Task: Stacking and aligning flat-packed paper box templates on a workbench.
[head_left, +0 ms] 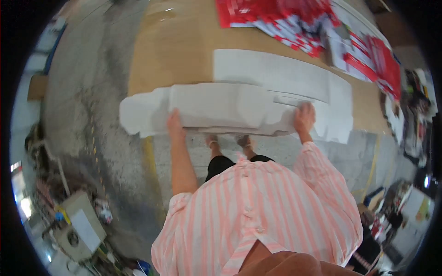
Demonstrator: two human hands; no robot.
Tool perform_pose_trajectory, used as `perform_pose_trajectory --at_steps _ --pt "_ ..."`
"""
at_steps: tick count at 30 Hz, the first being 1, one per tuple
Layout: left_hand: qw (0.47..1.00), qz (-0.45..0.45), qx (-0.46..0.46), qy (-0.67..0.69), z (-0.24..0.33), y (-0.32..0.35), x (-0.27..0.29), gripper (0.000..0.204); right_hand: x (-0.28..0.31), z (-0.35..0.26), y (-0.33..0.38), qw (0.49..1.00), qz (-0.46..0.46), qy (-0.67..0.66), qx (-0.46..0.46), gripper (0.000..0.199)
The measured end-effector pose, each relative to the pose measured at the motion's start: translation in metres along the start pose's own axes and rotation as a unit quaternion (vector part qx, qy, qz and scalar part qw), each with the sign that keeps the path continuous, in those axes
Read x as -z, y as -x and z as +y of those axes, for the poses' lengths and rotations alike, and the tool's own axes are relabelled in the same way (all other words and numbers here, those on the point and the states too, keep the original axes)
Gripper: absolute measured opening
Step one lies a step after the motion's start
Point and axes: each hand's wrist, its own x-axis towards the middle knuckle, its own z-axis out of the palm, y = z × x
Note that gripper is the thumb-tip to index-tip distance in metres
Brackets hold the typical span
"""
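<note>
Both hands grip the near edge of a long white foam piece — the left hand clasps it toward 9 o'clock, the right hand toward 3 o'clock. The foam lies across the near edge of the tan wooden surface, partly overhanging the concrete floor. Flat white sheets lie under it, apparently stacked. Red-and-white printed sheets spread at 1 o'clock — blur hides their detail.

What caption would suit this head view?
Both hands, left hand and right hand, grip a white foam panel at a brown table.
</note>
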Motion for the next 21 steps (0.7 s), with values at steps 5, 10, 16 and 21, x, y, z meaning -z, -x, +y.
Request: perform_pose_trajectory --at_steps 5,10,16,21 --pt "0.99 -0.045 0.031 0.129 -0.01 -0.01 0.004 0.036 0.0 0.01 0.001 0.999 0.022 0.034 0.008 0.048" --pt "0.99 -0.055 0.032 0.123 -0.005 -0.006 0.004 0.03 0.0 0.007 0.004 1.0 0.019 0.02 0.002 0.048" --pt "0.934 -0.015 -0.187 -0.304 -0.002 0.0 -0.01 0.025 0.002 0.006 0.002 1.0 0.004 0.022 -0.009 0.049" --pt "0.766 0.034 -0.335 -0.548 -0.011 -0.01 -0.004 0.026 0.003 0.003 0.0 1.0 0.003 0.014 -0.011 0.049"
